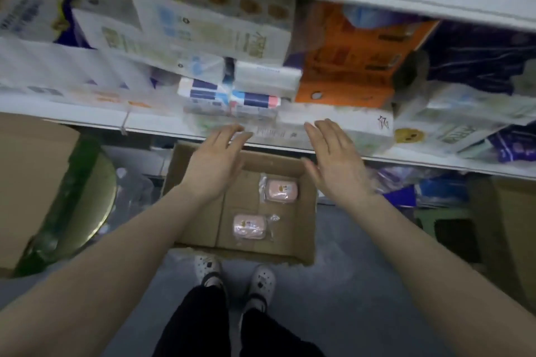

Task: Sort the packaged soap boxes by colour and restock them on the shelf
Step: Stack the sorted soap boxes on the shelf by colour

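My fingers [233, 136], both hands, are straight and empty near the shelf's [87, 122] front edge; a careless brush could topple the stacked packs [255, 98].

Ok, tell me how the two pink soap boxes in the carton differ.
The far soap box lies by the carton's right wall, toward the shelf; the near soap box lies more central, closer to the person. The far one's loose wrapper sticks out left, the near one's right. Both are pink, clear-wrapped and lie flat.
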Action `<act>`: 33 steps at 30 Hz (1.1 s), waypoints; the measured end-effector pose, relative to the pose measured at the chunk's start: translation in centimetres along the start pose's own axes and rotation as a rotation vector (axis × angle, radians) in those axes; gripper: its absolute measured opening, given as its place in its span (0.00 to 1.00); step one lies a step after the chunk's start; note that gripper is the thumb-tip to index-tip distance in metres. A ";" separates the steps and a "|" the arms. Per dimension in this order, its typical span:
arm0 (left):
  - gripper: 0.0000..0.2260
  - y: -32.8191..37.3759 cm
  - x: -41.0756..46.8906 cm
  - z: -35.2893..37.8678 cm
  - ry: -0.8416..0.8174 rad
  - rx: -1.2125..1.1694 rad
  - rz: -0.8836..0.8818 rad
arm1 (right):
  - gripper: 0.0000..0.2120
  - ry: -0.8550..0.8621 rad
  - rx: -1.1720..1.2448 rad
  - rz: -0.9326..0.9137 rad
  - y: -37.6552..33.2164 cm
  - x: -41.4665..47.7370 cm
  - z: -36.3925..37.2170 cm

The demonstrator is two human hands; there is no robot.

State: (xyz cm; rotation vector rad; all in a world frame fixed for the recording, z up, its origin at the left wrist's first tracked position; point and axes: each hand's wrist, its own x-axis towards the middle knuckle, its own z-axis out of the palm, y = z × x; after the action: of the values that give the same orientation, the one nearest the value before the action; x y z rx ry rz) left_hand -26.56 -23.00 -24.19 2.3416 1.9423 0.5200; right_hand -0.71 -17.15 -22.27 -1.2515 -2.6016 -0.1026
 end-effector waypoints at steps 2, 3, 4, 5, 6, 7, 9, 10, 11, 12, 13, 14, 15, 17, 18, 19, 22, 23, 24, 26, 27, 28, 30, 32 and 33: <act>0.24 -0.6 -2.7 4.1 -0.133 -0.030 -0.049 | 0.30 -0.121 0.044 0.076 -0.4 -2.7 4.5; 0.25 -1.0 -4.1 6.2 -0.198 -0.044 -0.072 | 0.31 -0.184 0.069 0.115 -0.6 -4.0 6.7; 0.26 -1.4 -5.4 8.3 -0.266 -0.054 -0.099 | 0.32 -0.248 0.099 0.149 -1.0 -5.1 8.9; 0.27 -1.8 -6.6 10.3 -0.340 -0.062 -0.125 | 0.33 -0.317 0.129 0.181 -1.4 -6.0 11.0; 0.28 -2.2 -7.8 12.2 -0.414 -0.072 -0.144 | 0.33 -0.388 0.153 0.217 -1.7 -6.8 13.0; 0.28 -2.5 -8.8 14.1 -0.478 -0.081 -0.160 | 0.34 -0.463 0.165 0.256 -2.0 -7.3 15.0; 0.28 -3.5 -10.5 17.9 -0.596 -0.108 -0.198 | 0.35 -0.608 0.164 0.316 -2.2 -8.1 19.0; 0.28 -3.9 -11.1 19.9 -0.635 -0.128 -0.221 | 0.35 -0.657 0.156 0.330 -2.2 -8.3 21.1; 0.28 -4.3 -11.6 21.8 -0.673 -0.146 -0.240 | 0.36 -0.690 0.146 0.344 -2.0 -8.4 23.1; 0.29 -4.7 -11.9 23.7 -0.717 -0.158 -0.256 | 0.36 -0.714 0.137 0.359 -1.8 -8.4 25.2; 0.30 -4.9 -12.2 25.5 -0.774 -0.158 -0.265 | 0.36 -0.736 0.129 0.370 -1.5 -8.4 27.1; 0.31 -5.1 -12.4 27.3 -0.828 -0.150 -0.263 | 0.37 -0.761 0.123 0.379 -1.1 -8.3 29.0; 0.32 -5.3 -12.5 29.0 -0.858 -0.138 -0.247 | 0.37 -0.783 0.118 0.386 -0.7 -8.1 30.7; 0.35 -5.6 -12.5 32.3 -0.875 -0.124 -0.206 | 0.38 -0.805 0.102 0.380 0.1 -7.5 33.9; 0.37 -5.7 -12.4 33.7 -0.876 -0.128 -0.201 | 0.38 -0.803 0.093 0.370 0.5 -7.2 35.3; 0.38 -5.8 -12.3 35.0 -0.872 -0.132 -0.200 | 0.38 -0.798 0.082 0.360 0.8 -6.8 36.5; 0.42 -5.8 -12.0 37.7 -0.869 -0.107 -0.158 | 0.36 -0.741 0.055 0.322 1.3 -5.6 39.7; 0.43 -5.8 -11.8 38.2 -0.880 -0.082 -0.134 | 0.34 -0.721 0.051 0.299 1.5 -5.3 40.5; 0.44 -5.7 -11.7 38.5 -0.895 -0.053 -0.109 | 0.31 -0.707 0.048 0.276 1.6 -5.2 41.3; 0.46 -5.7 -11.7 39.1 -0.920 0.007 -0.061 | 0.28 -0.720 0.027 0.261 1.8 -5.0 42.4; 0.47 -5.7 -11.8 39.4 -0.932 0.035 -0.040 | 0.27 -0.740 0.009 0.271 1.8 -5.0 42.9; 0.48 -5.7 -11.8 39.4 -0.941 0.056 -0.024 | 0.27 -0.755 -0.013 0.287 1.7 -5.0 43.1; 0.46 -5.9 -11.9 39.2 -0.942 0.082 -0.009 | 0.31 -0.776 -0.048 0.322 1.2 -4.8 43.0; 0.42 -6.3 -11.6 38.2 -0.907 0.113 0.017 | 0.42 -0.828 -0.018 0.382 0.5 -4.6 42.3; 0.40 -6.7 -11.5 37.7 -0.880 0.138 0.048 | 0.45 -0.834 0.026 0.439 0.1 -4.5 42.0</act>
State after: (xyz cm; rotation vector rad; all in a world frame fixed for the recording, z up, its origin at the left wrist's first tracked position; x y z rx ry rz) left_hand -23.75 -26.26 -63.90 2.1158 1.5060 -0.5809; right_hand -6.09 -13.27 -64.03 -2.1719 -2.8102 0.6667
